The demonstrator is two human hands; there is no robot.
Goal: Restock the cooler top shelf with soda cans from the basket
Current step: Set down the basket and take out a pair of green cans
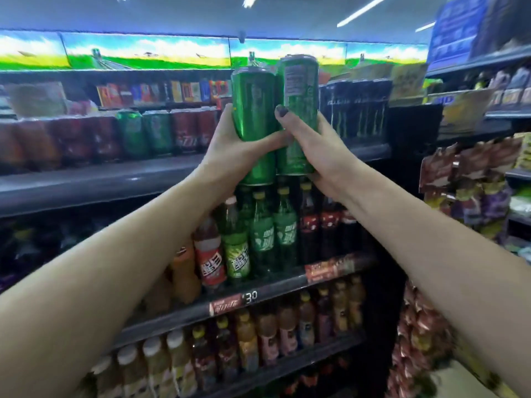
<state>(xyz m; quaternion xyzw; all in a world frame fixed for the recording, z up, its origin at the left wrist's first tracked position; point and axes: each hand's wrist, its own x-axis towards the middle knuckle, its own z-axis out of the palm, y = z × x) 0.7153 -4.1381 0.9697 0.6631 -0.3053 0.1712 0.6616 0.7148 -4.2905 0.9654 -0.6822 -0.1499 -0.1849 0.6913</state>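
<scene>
Big open-front black drinks cooler (402,196) filling most of the view, several dark shelves deep, with a lit strip of blue-sky-and-green-field panels (143,51) running along the top. Top shelf (100,179) already lined with shrink-wrapped red cans (189,130) and a couple of green cans (143,132) on the left, plus a block of tall black cans with green claw marks (356,110) on the right. Next shelf down packed with green plastic soda bottles with yellow caps (273,228), dark cola bottles with red labels (319,222) and a red-labelled bottle (209,254); below that, rows of orange and yellow juice bottles (258,337). Rack of snack bags (471,179) hanging off to the right.

Both bare arms stretched up in front of the cooler, right at top-shelf height. Left hand (232,147) wrapped round the lower half of a tall slim shiny green soda can (253,104), thumb across its front. Right hand (313,142) gripping a second tall green soda can with a printed label panel (298,90), dark-painted thumbnail pressed on its front. Two cans upright, side by side and touching, held in the air in front of the gap between the red cans and the black ones, not down on the shelf yet. Cans and hands blocking that stretch of shelf, so can't tell what sits behind them. No basket visible.
</scene>
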